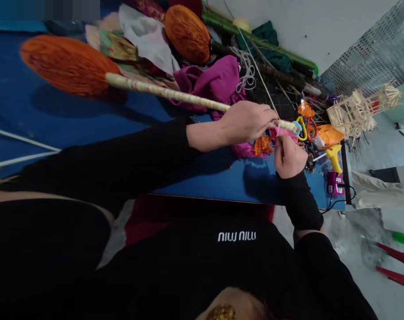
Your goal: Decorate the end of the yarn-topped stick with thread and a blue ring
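My left hand [246, 120] is wrapped round a pale stick [175, 94] banded with yellow and white, close to its right end. A large orange fabric-covered bulb [68, 66] tops the stick's left end. From above, a thin cord [260, 73] runs down to the stick just beyond my left fingers. Below that spot my right hand [290, 156] is closed, its fingertips pinching what looks like the cord where it comes off the stick. A light blue ring [298, 128] sits at the stick's right tip, with yellow-and-red-handled scissors [306, 128] behind it.
On the blue table [195, 178], magenta cloth [210, 80] and a second orange bulb [187, 34] lie behind the stick. To the right are a yellow glue gun [334, 158], a purple power strip [335, 183] with a black cable, and a wooden-stick structure [351, 113].
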`<act>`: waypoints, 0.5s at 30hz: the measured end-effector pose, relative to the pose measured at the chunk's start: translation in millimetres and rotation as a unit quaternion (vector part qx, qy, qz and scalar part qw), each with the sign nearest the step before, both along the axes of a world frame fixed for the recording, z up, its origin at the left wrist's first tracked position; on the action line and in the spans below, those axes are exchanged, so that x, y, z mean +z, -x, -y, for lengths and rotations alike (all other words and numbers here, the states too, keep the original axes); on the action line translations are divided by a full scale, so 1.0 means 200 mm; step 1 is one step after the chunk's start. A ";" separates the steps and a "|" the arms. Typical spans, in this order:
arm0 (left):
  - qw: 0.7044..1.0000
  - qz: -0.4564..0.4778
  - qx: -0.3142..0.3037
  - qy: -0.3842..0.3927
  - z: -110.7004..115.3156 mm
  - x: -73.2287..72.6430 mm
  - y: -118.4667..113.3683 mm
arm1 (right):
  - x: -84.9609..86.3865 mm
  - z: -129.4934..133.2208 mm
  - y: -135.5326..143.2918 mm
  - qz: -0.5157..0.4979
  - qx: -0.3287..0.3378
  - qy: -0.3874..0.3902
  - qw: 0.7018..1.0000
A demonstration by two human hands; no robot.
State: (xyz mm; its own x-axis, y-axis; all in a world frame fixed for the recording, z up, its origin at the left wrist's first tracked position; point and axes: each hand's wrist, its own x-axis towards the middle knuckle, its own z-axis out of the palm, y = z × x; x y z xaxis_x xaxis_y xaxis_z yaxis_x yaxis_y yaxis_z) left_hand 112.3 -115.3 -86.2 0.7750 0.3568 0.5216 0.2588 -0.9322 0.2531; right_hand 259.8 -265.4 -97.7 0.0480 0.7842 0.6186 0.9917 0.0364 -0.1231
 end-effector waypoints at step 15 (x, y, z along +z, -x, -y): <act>0.987 -0.107 -0.041 0.109 0.03 0.14 0.06 | -0.21 -0.22 -0.17 -0.592 0.142 0.202 0.768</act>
State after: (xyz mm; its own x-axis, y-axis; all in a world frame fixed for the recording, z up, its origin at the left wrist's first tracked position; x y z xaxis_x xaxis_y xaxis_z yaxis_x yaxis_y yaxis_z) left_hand 99.3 -120.6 -57.5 0.8899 0.3740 0.2614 0.2539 -0.8819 0.3973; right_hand 293.8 -220.4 -140.4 0.1804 0.9833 -0.0221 0.1362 -0.0472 -0.9896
